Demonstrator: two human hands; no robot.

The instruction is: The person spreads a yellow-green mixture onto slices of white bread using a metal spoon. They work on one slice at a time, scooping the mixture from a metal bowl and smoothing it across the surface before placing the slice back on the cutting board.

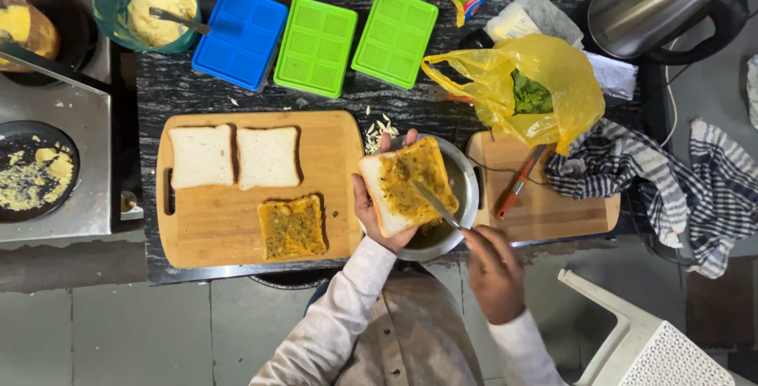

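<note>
- The right hand (pixel 495 273) grips a knife (pixel 435 205); its handle is hidden in the fist, and the thin metal blade lies on the bread slice (pixel 408 183).
- The left hand (pixel 380 211) cups that slice from beneath, fingers mostly hidden under it, over a round steel bowl (pixel 466 189) whose contents it covers.
- The slice has a white crust edge and a rough yellow-brown spread.
- A wooden board (pixel 213 228) carries another spread slice (pixel 292 227) and two plain white slices (pixel 234 156).
- Farther off lie a crinkled yellow bag (pixel 545 66) with greens showing and ribbed plastic lids (pixel 316 43), blue and green.
</note>
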